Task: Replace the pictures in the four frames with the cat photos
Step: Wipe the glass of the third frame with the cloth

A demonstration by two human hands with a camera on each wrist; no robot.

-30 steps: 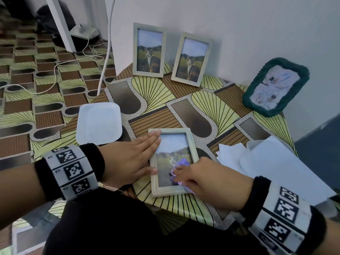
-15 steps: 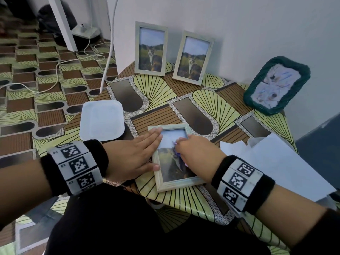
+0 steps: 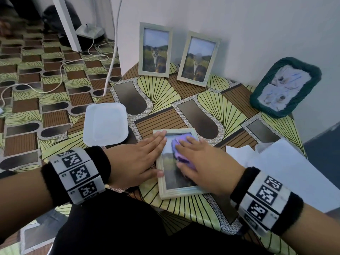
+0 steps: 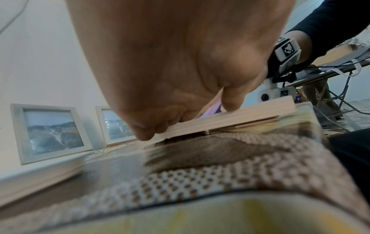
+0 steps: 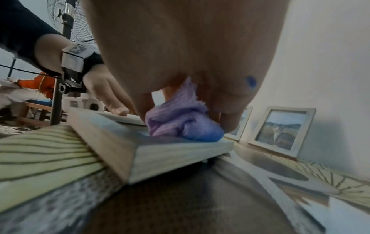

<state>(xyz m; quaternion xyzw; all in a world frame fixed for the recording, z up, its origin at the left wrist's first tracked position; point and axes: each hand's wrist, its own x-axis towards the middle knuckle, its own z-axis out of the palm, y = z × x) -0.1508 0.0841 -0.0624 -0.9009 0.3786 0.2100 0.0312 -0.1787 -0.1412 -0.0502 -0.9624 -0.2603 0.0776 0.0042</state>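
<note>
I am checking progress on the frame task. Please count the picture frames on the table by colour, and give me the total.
Pale wooden frames: 3, two standing against the wall and one flat under the hands
Dark green woven frame: 1, leaning on the wall
Total: 4

Setting: a room in a home. Low table point(image 3: 184, 208) covered in patterned vinyl matching the floor covering point(image 3: 36, 92), set against a plain white wall point(image 3: 239, 24). Loose cables point(image 3: 77, 59) trail over the floor; pedestal fan point(image 5: 68, 23) stands behind.
</note>
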